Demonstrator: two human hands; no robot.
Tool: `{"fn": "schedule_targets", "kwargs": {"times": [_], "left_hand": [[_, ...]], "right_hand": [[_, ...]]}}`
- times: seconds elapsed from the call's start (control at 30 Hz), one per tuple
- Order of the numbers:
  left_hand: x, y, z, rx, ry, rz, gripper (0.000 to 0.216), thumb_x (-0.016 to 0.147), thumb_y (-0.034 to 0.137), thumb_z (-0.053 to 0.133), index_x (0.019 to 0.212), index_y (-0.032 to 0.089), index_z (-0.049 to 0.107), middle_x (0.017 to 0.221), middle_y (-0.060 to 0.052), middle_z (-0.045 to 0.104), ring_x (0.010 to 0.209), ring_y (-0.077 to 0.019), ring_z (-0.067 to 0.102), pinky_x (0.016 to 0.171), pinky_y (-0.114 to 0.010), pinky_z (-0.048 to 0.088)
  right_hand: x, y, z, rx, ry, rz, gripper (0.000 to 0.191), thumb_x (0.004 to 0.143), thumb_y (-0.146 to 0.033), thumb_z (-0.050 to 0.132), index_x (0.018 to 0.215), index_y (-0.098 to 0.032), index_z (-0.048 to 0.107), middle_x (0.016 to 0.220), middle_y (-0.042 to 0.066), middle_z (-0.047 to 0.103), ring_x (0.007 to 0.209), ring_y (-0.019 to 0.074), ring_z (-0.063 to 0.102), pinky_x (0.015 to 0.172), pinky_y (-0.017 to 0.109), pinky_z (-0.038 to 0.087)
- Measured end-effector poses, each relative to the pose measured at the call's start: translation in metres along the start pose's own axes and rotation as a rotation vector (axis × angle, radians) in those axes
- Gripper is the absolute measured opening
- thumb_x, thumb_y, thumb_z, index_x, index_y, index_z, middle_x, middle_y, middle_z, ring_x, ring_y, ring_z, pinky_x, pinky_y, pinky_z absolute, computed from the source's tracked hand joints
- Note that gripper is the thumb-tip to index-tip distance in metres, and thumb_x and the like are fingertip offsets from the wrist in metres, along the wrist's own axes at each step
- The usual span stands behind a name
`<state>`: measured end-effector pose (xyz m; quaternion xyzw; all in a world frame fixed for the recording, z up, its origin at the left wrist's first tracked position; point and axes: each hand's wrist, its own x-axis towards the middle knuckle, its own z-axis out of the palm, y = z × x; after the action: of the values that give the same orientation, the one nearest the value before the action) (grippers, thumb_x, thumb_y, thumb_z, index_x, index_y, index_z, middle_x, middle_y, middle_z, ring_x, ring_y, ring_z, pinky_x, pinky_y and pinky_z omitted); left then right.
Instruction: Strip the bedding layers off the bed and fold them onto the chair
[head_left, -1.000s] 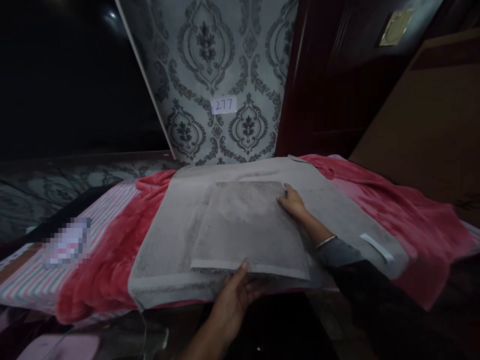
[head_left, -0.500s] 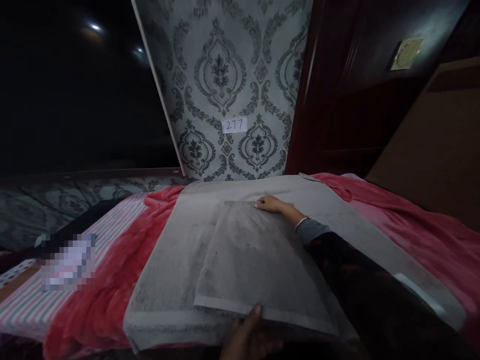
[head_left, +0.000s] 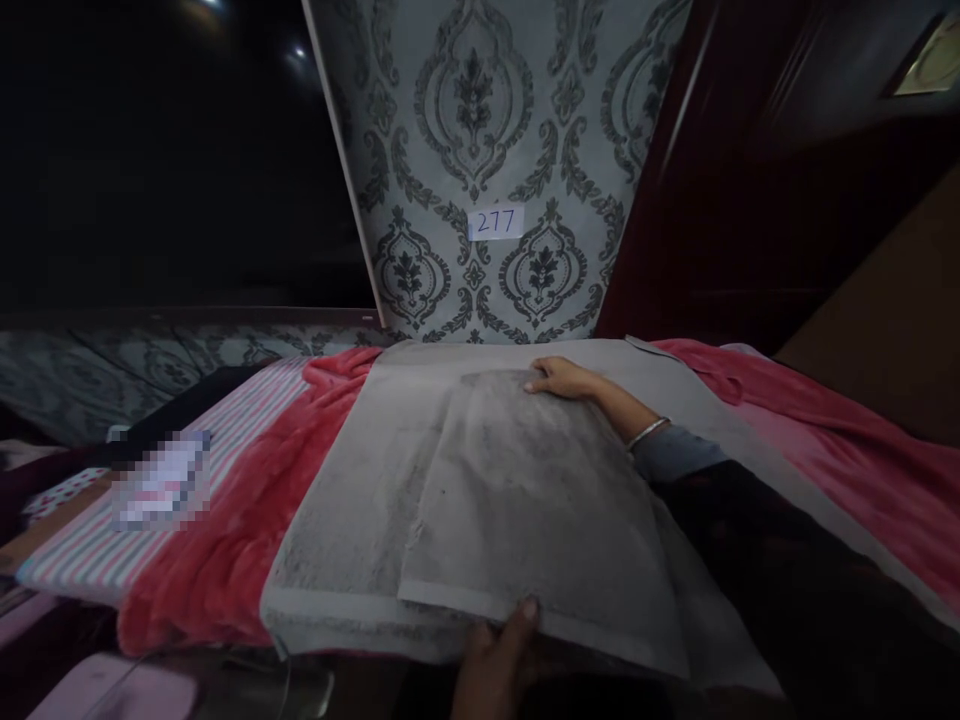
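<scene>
A folded grey cloth (head_left: 540, 500) with a paler band along its near edge lies over a larger grey cloth (head_left: 352, 500) spread beneath it. My left hand (head_left: 499, 655) grips the near edge of the folded cloth, thumb on top, the other fingers dark and partly hidden under it. At the far edge, my right hand (head_left: 562, 378) pinches the cloth between thumb and fingers, its arm stretched across the right side. Creases run down the folded cloth between the two hands.
A red blanket (head_left: 247, 510) and striped bedding (head_left: 240, 430) lie to the left; more red blanket (head_left: 825, 450) is on the right. A dark screen (head_left: 172, 160) stands at the back left, beside patterned wallpaper bearing a paper label (head_left: 496, 222). A pink object (head_left: 120, 690) sits low at the left.
The camera view has shifted, so the scene sits further right and slightly higher. The far end of the folded cloth looks more gathered near my right hand. Both hands keep their hold.
</scene>
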<state>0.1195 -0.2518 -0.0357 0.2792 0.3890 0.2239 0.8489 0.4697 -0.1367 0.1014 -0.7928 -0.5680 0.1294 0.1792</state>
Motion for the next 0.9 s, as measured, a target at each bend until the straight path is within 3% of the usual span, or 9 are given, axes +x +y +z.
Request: {"fn": "schedule_targets", "kwargs": {"times": [0.17, 0.3, 0.5, 0.57, 0.6, 0.67, 0.73, 0.8, 0.9], "left_hand": [[-0.004, 0.026, 0.023, 0.006, 0.02, 0.061, 0.058, 0.063, 0.051, 0.09, 0.098, 0.015, 0.063, 0.104, -0.015, 0.075, 0.1, -0.0351, 0.073, 0.084, -0.047, 0.06], [-0.002, 0.035, 0.026, -0.017, -0.18, -0.057, 0.052, 0.069, 0.052, 0.085, 0.093, 0.016, 0.058, 0.099, -0.017, 0.076, 0.096, -0.0354, 0.075, 0.084, -0.044, 0.059], [-0.021, 0.047, 0.012, 0.329, -0.485, -0.174, 0.04, 0.084, 0.05, 0.066, 0.1, 0.014, 0.066, 0.083, -0.014, 0.077, 0.069, -0.0251, 0.075, 0.058, -0.03, 0.054], [-0.025, 0.07, 0.017, 0.534, -0.525, -0.022, 0.041, 0.09, 0.052, 0.058, 0.101, 0.014, 0.069, 0.077, -0.012, 0.076, 0.061, -0.0214, 0.072, 0.054, -0.029, 0.051], [-0.023, 0.085, 0.02, 0.651, -0.492, 0.151, 0.042, 0.093, 0.052, 0.054, 0.104, 0.015, 0.07, 0.08, -0.011, 0.076, 0.064, -0.0205, 0.072, 0.059, -0.03, 0.053], [-0.01, 0.113, 0.026, 0.937, -0.374, 0.628, 0.043, 0.098, 0.049, 0.045, 0.113, 0.018, 0.071, 0.099, -0.012, 0.077, 0.09, -0.0223, 0.073, 0.081, -0.036, 0.057], [0.013, 0.131, 0.026, 1.344, -0.312, 0.98, 0.046, 0.097, 0.046, 0.049, 0.133, 0.021, 0.063, 0.137, -0.013, 0.066, 0.132, -0.0287, 0.057, 0.112, -0.049, 0.043], [0.038, 0.137, 0.021, 1.73, -0.258, 1.058, 0.056, 0.095, 0.048, 0.053, 0.145, 0.023, 0.054, 0.157, -0.013, 0.047, 0.15, -0.0349, 0.033, 0.122, -0.061, 0.024], [0.061, 0.13, 0.01, 1.999, -0.237, 0.957, 0.064, 0.096, 0.052, 0.05, 0.153, 0.025, 0.043, 0.166, -0.011, 0.032, 0.155, -0.0372, 0.019, 0.122, -0.066, 0.015]], "right_hand": [[0.022, -0.027, -0.016, -0.19, 0.135, 0.019, 0.041, 0.092, -0.036, 0.058, 0.126, -0.014, 0.065, 0.123, 0.011, 0.069, 0.113, 0.0274, 0.062, 0.094, 0.033, 0.047], [0.015, -0.044, 0.025, -0.22, 0.07, 0.066, 0.062, 0.094, -0.04, 0.057, 0.151, -0.017, 0.046, 0.155, 0.016, 0.046, 0.139, 0.0343, 0.045, 0.112, 0.045, 0.039], [-0.054, -0.059, 0.08, -0.258, -0.121, -0.066, 0.062, 0.102, -0.058, 0.035, 0.159, -0.033, 0.033, 0.168, 0.006, 0.02, 0.153, 0.0364, 0.018, 0.119, 0.059, 0.027], [-0.08, -0.062, 0.082, -0.24, -0.153, -0.112, 0.062, 0.103, -0.059, 0.032, 0.159, -0.033, 0.034, 0.167, 0.006, 0.023, 0.153, 0.0361, 0.02, 0.119, 0.059, 0.026], [-0.093, -0.061, 0.082, -0.225, -0.146, -0.13, 0.062, 0.103, -0.059, 0.031, 0.159, -0.032, 0.034, 0.167, 0.007, 0.025, 0.153, 0.0362, 0.02, 0.119, 0.06, 0.026], [-0.119, -0.058, 0.085, -0.205, -0.098, -0.162, 0.064, 0.103, -0.06, 0.03, 0.159, -0.031, 0.034, 0.166, 0.008, 0.026, 0.152, 0.0368, 0.021, 0.118, 0.061, 0.026], [-0.145, -0.052, 0.092, -0.209, -0.036, -0.172, 0.063, 0.103, -0.06, 0.031, 0.159, -0.032, 0.034, 0.167, 0.007, 0.024, 0.153, 0.037, 0.019, 0.118, 0.064, 0.023], [-0.168, -0.043, 0.103, -0.224, 0.01, -0.142, 0.06, 0.104, -0.055, 0.032, 0.159, -0.033, 0.033, 0.168, 0.004, 0.022, 0.154, 0.0358, 0.017, 0.119, 0.064, 0.021], [-0.193, -0.029, 0.119, -0.219, 0.081, -0.056, 0.057, 0.104, -0.05, 0.033, 0.159, -0.034, 0.034, 0.167, 0.002, 0.025, 0.154, 0.0333, 0.018, 0.121, 0.061, 0.019]]}}
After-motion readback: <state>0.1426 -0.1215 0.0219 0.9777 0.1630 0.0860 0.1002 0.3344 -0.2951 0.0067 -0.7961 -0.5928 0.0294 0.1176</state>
